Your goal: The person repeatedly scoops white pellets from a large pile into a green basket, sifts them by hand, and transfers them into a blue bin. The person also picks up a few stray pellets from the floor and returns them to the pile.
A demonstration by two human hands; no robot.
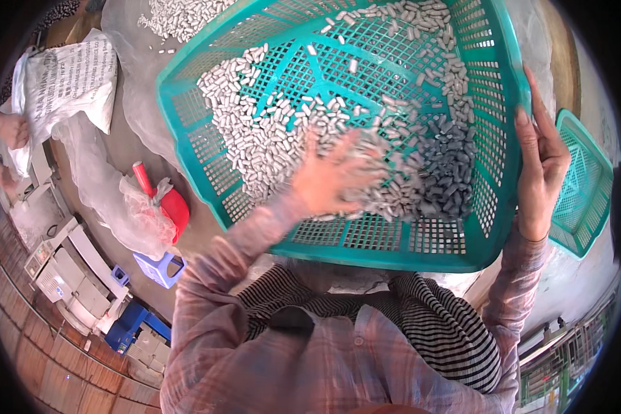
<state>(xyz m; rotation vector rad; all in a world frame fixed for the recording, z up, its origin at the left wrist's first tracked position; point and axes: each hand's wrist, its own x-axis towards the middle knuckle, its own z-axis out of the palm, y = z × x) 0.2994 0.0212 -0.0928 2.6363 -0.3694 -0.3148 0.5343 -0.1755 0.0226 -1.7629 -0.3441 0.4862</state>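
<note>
A large green plastic basket with mesh walls lies tilted before me. Small pale capsule-shaped pieces cover much of its floor, heaped thickest at the left and near side. Dark grey pieces of similar size are gathered near its right wall. My left hand lies on the pale pieces with its fingers spread, somewhat smeared by motion, holding nothing I can see. At the right side my right hand grips the basket's rim, thumb and fingers on the edge.
A white printed sack stands at the far left, by another person's hand. More pale pieces are heaped beyond the basket. A red scoop, clear plastic sheeting and a purple stool lie left. A smaller green basket is right.
</note>
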